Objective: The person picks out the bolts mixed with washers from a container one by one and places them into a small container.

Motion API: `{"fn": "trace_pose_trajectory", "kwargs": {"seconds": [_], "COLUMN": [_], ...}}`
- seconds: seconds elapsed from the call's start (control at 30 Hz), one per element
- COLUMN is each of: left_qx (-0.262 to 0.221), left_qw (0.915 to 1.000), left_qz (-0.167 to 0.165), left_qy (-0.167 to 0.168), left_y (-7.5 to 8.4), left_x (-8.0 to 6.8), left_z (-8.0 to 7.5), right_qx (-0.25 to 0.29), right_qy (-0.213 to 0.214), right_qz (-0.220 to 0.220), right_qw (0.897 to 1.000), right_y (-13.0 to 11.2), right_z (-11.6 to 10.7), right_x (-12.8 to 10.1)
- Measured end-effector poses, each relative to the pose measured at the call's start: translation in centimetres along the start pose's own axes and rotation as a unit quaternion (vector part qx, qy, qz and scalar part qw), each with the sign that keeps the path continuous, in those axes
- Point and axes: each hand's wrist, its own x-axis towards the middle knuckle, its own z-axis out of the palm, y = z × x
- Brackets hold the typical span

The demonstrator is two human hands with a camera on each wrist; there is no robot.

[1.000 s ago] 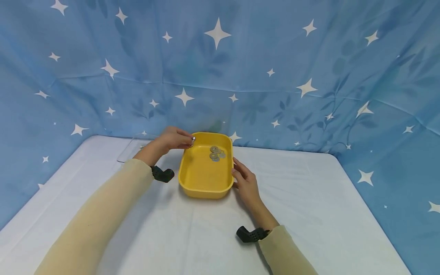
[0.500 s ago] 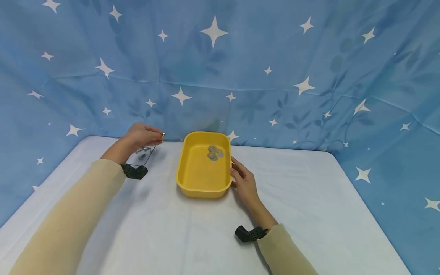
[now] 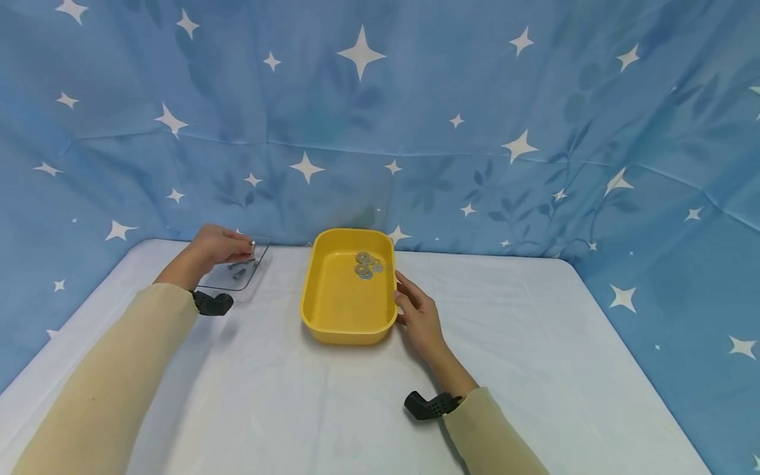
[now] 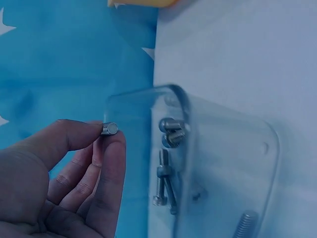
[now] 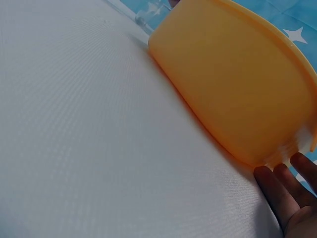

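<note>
My left hand (image 3: 222, 245) is over the clear plastic container (image 3: 248, 282) on the left of the table. Between thumb and finger it pinches a short metal bolt (image 4: 110, 129), seen end-on in the left wrist view beside the container's rim. Several loose bolts (image 4: 166, 171) lie inside the container. A yellow tray (image 3: 347, 310) sits mid-table with several washers (image 3: 363, 270) in its right half. My right hand (image 3: 421, 323) rests against the tray's right side. Its fingertips (image 5: 262, 172) touch the outer wall low down in the right wrist view.
A white cloth (image 3: 332, 409) covers the table. Behind its back edge hangs a blue curtain with white stars (image 3: 380, 132), close to the container and the tray.
My left hand has moved left from the tray's back-left corner to the clear container, then lowered, with the bolt still between its fingers. My right hand has stayed at the tray.
</note>
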Motion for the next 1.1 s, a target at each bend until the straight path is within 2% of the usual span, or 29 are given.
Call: {"fn": "trace_pose_trajectory", "kwargs": {"seconds": [0.13, 0.33, 0.47, 0.67, 0.87, 1.1], "left_qx": [0.014, 0.018, 0.017, 0.031, 0.032, 0.031], "left_qw": [0.9998, 0.9998, 0.9995, 0.999, 0.9987, 0.9985], "left_qz": [-0.006, -0.006, -0.017, -0.028, -0.035, -0.04], "left_qy": [0.008, 0.003, 0.019, 0.015, 0.019, 0.021], "left_y": [-0.9, -1.9, -2.5, -3.5, -3.7, -3.3], "left_x": [0.5, 1.1, 1.6, 2.2, 2.9, 3.1], "left_z": [-0.1, 0.3, 0.5, 0.7, 1.2, 1.5], "right_qx": [0.003, 0.0, 0.0, 0.0, 0.004, 0.011], "right_qy": [-0.002, 0.007, 0.004, -0.004, -0.007, -0.005], "right_qz": [-0.004, 0.002, 0.001, 0.005, 0.002, 0.014], "right_qw": [1.0, 1.0, 1.0, 1.0, 1.0, 1.0], "right_y": [-0.1, -0.3, -0.3, -0.1, -0.2, -0.6], "right_z": [0.0, 0.1, 0.2, 0.3, 0.2, -0.1], "right_x": [0.1, 0.0, 0.1, 0.0, -0.1, -0.1]}}
